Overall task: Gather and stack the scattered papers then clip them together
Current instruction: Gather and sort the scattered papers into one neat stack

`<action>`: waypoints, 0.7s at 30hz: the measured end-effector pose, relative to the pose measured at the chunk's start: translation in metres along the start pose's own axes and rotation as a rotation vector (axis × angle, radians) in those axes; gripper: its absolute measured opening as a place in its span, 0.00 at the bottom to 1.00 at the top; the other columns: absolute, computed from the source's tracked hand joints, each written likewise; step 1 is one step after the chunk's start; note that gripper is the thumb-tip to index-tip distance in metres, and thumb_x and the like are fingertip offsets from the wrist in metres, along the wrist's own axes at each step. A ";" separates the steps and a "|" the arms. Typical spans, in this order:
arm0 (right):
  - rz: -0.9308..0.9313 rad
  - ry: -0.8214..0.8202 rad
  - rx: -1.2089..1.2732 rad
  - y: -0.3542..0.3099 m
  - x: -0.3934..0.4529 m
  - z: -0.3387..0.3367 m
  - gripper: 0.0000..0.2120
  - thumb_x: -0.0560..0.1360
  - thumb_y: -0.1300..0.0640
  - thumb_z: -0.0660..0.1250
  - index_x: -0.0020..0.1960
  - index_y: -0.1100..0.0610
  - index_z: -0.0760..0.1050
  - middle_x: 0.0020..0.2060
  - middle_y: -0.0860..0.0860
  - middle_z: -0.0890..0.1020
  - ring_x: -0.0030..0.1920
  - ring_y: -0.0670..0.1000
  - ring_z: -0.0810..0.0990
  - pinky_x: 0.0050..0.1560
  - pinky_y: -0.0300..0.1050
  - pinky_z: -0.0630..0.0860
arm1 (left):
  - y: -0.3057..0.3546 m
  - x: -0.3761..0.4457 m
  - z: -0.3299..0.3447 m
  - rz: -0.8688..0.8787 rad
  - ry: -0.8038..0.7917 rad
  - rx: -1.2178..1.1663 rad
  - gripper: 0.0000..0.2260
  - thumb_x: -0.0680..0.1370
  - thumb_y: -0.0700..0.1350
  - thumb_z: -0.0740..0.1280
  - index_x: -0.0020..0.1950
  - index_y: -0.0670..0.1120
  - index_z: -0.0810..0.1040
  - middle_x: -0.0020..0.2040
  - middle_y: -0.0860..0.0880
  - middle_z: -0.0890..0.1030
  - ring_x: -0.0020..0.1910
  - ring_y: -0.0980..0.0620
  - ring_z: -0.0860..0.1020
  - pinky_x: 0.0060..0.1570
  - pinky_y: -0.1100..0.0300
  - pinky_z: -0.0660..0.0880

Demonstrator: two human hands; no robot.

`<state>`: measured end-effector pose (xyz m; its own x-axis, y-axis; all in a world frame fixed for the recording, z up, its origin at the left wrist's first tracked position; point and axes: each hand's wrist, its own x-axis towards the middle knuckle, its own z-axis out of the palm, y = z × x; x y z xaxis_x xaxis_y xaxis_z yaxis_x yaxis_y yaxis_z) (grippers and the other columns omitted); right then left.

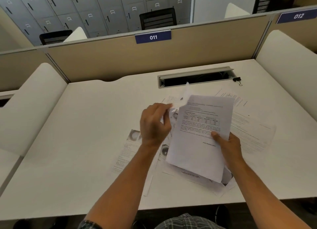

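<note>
Right hand (228,146) holds a sheaf of papers (199,136) lifted off the desk (85,125), thumb pinched on the printed top face near its right edge, fingers hidden underneath; the sheaf is tilted toward the camera, probably so new sheets can be slid in behind it. Left hand (155,124) is curled around a single sheet (181,98) at the sheaf's upper left corner; that sheet is crumpled and blurred, looks like it is being fed onto the stack (cannot tell if it is already touching the sheaf). More loose pages lie flat on the desk: one with grey pictures (128,148) to the left under the left forearm, several under the sheaf with a web address showing (190,174), faint text sheets to the right (252,132) and one behind (233,96). So gathering is judged partway done, several sheets left. Black binder clip (237,80) sits at the back right, just beside the end of the cable slot (195,78), well apart from both hands and untouched; clipping is a later step. Risk: the crumpled sheet may go in skewed, so edges will need squaring before the clip goes on. Partition label 011 (153,37) behind.
</note>
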<state>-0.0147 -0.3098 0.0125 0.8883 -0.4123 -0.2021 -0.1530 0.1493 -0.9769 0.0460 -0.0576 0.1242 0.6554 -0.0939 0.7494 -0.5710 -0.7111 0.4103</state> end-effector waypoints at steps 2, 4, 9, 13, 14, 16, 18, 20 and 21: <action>-0.001 -0.072 0.040 -0.005 -0.001 0.005 0.15 0.76 0.55 0.76 0.62 0.55 0.83 0.51 0.50 0.89 0.49 0.53 0.88 0.44 0.46 0.86 | 0.017 -0.010 0.011 0.131 -0.039 -0.024 0.09 0.73 0.34 0.75 0.52 0.42 0.87 0.47 0.45 0.87 0.44 0.47 0.84 0.40 0.52 0.78; 0.009 -0.123 0.063 -0.012 -0.004 0.011 0.15 0.73 0.52 0.78 0.59 0.54 0.84 0.50 0.51 0.89 0.50 0.55 0.88 0.42 0.44 0.84 | 0.032 -0.024 0.022 0.273 -0.080 -0.045 0.10 0.73 0.33 0.73 0.51 0.42 0.87 0.47 0.46 0.87 0.44 0.46 0.83 0.38 0.53 0.74; 0.044 -0.161 0.136 -0.019 -0.006 0.016 0.15 0.69 0.51 0.78 0.55 0.51 0.86 0.51 0.54 0.88 0.54 0.58 0.87 0.47 0.49 0.83 | 0.043 -0.055 0.040 0.449 -0.230 -0.064 0.06 0.74 0.34 0.73 0.49 0.41 0.86 0.49 0.44 0.87 0.45 0.43 0.84 0.40 0.50 0.77; 0.051 -0.133 0.290 -0.021 -0.003 0.013 0.16 0.81 0.57 0.70 0.66 0.59 0.80 0.59 0.61 0.85 0.60 0.64 0.83 0.58 0.59 0.81 | 0.033 -0.060 0.037 0.421 -0.427 -0.085 0.08 0.75 0.40 0.72 0.53 0.43 0.83 0.56 0.46 0.86 0.51 0.45 0.83 0.46 0.49 0.78; 0.055 -0.128 0.320 -0.022 -0.003 0.011 0.17 0.81 0.56 0.68 0.69 0.60 0.78 0.61 0.61 0.84 0.62 0.64 0.83 0.61 0.62 0.79 | 0.029 -0.061 0.035 0.397 -0.493 -0.076 0.10 0.75 0.44 0.72 0.56 0.43 0.82 0.59 0.46 0.85 0.54 0.45 0.82 0.50 0.49 0.78; 0.061 -0.124 0.346 -0.025 -0.003 0.010 0.20 0.81 0.56 0.69 0.71 0.59 0.77 0.63 0.61 0.83 0.63 0.64 0.82 0.63 0.64 0.78 | 0.021 -0.062 0.031 0.345 -0.587 -0.061 0.22 0.76 0.58 0.72 0.63 0.45 0.80 0.67 0.47 0.81 0.63 0.47 0.79 0.60 0.49 0.76; 0.055 -0.110 0.348 -0.027 -0.003 0.010 0.22 0.78 0.55 0.71 0.71 0.58 0.77 0.62 0.59 0.84 0.62 0.61 0.83 0.59 0.61 0.82 | 0.016 -0.059 0.027 0.282 -0.555 -0.082 0.31 0.75 0.66 0.70 0.68 0.46 0.78 0.71 0.47 0.78 0.69 0.49 0.76 0.67 0.50 0.72; 0.052 -0.096 0.350 -0.027 -0.003 0.010 0.23 0.75 0.55 0.72 0.69 0.58 0.78 0.60 0.58 0.85 0.58 0.59 0.85 0.52 0.54 0.85 | 0.013 -0.049 0.024 0.148 -0.434 -0.097 0.32 0.76 0.67 0.68 0.70 0.46 0.75 0.74 0.47 0.75 0.72 0.49 0.73 0.71 0.52 0.68; 0.050 -0.098 0.354 -0.026 -0.003 0.010 0.22 0.76 0.55 0.71 0.69 0.57 0.79 0.58 0.56 0.86 0.57 0.57 0.86 0.49 0.51 0.85 | 0.011 -0.043 0.023 0.033 -0.383 -0.093 0.33 0.76 0.67 0.67 0.72 0.47 0.73 0.75 0.47 0.74 0.74 0.49 0.71 0.73 0.53 0.65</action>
<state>-0.0094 -0.3036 0.0393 0.9233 -0.3111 -0.2251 -0.0537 0.4759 -0.8779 0.0230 -0.0768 0.0847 0.7628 -0.3818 0.5219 -0.6258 -0.6389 0.4473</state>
